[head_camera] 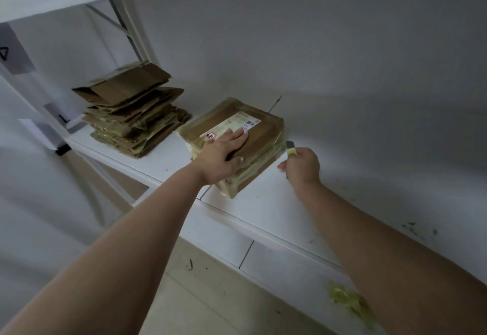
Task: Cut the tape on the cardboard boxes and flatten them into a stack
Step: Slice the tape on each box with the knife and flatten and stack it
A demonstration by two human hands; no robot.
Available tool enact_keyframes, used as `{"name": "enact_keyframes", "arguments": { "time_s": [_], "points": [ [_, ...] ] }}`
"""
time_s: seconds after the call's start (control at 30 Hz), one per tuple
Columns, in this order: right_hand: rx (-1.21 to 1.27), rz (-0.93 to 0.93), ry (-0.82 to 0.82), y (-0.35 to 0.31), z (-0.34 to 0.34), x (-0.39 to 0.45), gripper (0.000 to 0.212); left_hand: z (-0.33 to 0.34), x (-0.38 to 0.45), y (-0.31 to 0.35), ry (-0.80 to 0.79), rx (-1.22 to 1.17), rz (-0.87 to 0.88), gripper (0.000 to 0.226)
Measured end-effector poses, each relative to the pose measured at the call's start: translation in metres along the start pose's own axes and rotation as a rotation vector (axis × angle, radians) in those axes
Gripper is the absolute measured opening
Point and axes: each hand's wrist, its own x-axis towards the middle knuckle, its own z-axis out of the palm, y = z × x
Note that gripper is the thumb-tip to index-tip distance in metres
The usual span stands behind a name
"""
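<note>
Head view: left hand point(222, 154) flat atop taped box point(237, 139); right hand point(303, 167) beside, gripping cutter point(291, 148).

The cardboard box point(237, 139) is matt brown board wrapped in glossy, yellowish clear tape that catches the light; a smooth white paper label point(232, 125) sits on its top. Left of the box, the stack of flattened boxes point(131, 113) shows rough, creased cardboard with torn edges and shiny tape remnants. The shelf point(263, 203) under the box is smooth, matt white, scuffed.
</note>
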Motion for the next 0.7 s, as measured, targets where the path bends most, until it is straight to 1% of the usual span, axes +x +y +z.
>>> {"name": "enact_keyframes", "arguments": {
  "time_s": [0.13, 0.23, 0.3, 0.47, 0.53, 0.6, 0.7],
  "points": [
    [0.059, -0.001, -0.008, -0.005, 0.004, 0.000, 0.024, 0.001, -0.001, 0.001, 0.025, -0.031, 0.000, 0.073],
    [0.086, 0.022, -0.005, -0.007, 0.007, 0.006, 0.028, 0.001, -0.001, -0.001, 0.031, -0.032, 0.001, 0.063],
    [0.091, 0.033, -0.005, -0.009, 0.009, 0.011, 0.029, 0.002, 0.000, 0.001, 0.046, -0.089, -0.014, 0.059],
    [0.063, 0.079, -0.019, -0.022, 0.006, 0.031, 0.024, 0.008, 0.009, 0.025, 0.042, -0.251, -0.092, 0.052],
    [0.023, 0.064, -0.021, -0.024, 0.006, 0.040, 0.020, 0.009, 0.014, 0.027, 0.017, -0.292, -0.111, 0.050],
    [-0.018, 0.040, 0.001, -0.021, 0.007, 0.045, 0.022, 0.009, 0.016, 0.023, 0.003, -0.318, -0.122, 0.048],
    [-0.006, 0.028, -0.010, -0.013, 0.009, 0.040, 0.020, 0.010, 0.017, 0.020, 0.009, -0.353, -0.118, 0.046]
  ]
}}
